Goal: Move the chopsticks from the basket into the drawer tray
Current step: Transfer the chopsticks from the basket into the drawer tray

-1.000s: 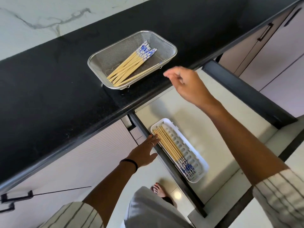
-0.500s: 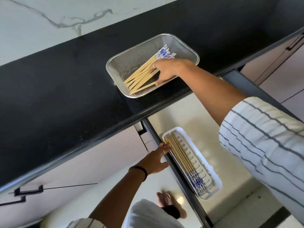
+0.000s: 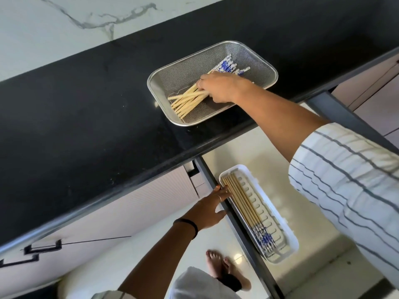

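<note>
A steel mesh basket sits on the black counter and holds several wooden chopsticks with blue-and-white tops. My right hand is inside the basket, fingers closed around the middle of the bundle. Below, a white slotted drawer tray lies in the open drawer with several more chopsticks laid lengthwise. My left hand rests on the drawer's dark front edge beside the tray, fingers spread.
The black counter runs diagonally with a marble wall behind. The open drawer has a pale floor and dark rails. Cabinet fronts with black handles lie below left. My bare feet stand on the floor.
My right hand reached from above the drawer into the basket and closed over the chopsticks, bunching them. The left hand stayed on the drawer edge. The view shifted right.
</note>
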### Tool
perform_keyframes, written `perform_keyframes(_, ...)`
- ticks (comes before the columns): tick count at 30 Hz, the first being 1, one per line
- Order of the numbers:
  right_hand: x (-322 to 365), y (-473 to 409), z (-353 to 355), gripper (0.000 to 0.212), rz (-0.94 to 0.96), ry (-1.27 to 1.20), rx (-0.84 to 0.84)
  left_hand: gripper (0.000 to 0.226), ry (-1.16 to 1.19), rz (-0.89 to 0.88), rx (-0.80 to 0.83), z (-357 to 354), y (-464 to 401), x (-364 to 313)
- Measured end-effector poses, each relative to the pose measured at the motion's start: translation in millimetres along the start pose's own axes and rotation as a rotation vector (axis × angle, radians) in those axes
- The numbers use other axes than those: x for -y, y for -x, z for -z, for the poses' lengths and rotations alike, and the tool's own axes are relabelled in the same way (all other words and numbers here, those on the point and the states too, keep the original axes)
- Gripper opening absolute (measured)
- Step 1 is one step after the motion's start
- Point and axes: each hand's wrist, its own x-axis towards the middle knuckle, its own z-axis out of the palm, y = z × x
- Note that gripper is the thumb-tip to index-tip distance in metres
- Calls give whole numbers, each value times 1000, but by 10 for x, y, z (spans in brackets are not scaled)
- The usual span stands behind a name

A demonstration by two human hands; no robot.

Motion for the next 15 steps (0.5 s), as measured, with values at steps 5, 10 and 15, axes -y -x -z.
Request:
perform_keyframes(5,-14,13,13,47,31,79,-42,59,-20,-6,7,58,-25,16)
perform_keyframes(10,-47,102,212,46,53,56,-167,59,-53,-16,9,69,-35,12)
perform_keyframes(15,-50,419,518,43,6,-93,-349,59,-84,-4,19,72,-37,-8)
